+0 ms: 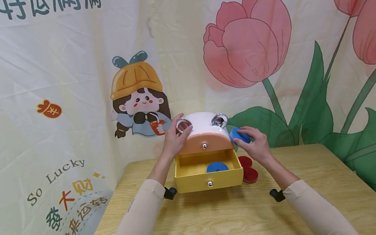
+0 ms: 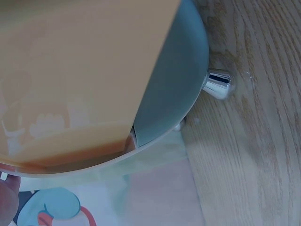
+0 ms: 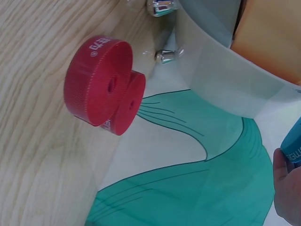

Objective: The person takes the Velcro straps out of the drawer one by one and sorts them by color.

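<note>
A small drawer box (image 1: 204, 121) with a white domed top stands at the back of the table, its orange upper drawer (image 1: 217, 142) closed. The yellow lower drawer (image 1: 192, 184) is pulled out, and one blue tape roll (image 1: 217, 165) lies inside it. My left hand (image 1: 173, 142) grips the box's top left, thumb and fingers about a silver ring (image 1: 184, 121). My right hand (image 1: 258, 145) pinches another blue tape roll (image 1: 241, 136) between thumb and fingers, raised beside the box's right side. In the right wrist view that roll (image 3: 294, 143) shows printed lettering.
Two red tape rolls (image 3: 96, 80) stand on the table, right of the yellow drawer. A second silver ring (image 1: 220, 120) is on the dome's right. The wooden table (image 1: 215, 221) meets a printed cloth (image 1: 184, 59) hanging behind. Black wrist fittings (image 1: 276, 195) stick out near both sleeves.
</note>
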### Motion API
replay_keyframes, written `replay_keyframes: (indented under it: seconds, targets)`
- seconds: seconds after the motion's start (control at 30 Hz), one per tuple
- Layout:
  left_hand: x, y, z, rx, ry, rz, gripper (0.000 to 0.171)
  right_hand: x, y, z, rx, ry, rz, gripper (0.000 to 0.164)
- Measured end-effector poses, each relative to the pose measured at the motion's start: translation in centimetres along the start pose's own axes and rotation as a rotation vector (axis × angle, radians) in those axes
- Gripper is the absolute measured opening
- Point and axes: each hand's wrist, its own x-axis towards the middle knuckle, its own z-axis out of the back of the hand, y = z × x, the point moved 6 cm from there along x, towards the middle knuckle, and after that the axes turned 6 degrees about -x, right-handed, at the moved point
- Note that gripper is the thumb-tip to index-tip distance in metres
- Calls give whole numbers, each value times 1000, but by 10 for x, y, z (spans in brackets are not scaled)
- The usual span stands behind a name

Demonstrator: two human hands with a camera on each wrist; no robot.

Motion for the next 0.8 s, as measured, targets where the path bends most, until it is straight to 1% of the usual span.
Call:
replay_keyframes:
  seconds: [0.43, 0.8]
  targets:
    - [0, 2, 0, -19, 2, 4, 69, -5, -22, -4, -28, 30, -67, 49]
    - [0, 2, 0, -17, 2, 1, 68, -7, -43, -9, -54, 114, -146, 56]
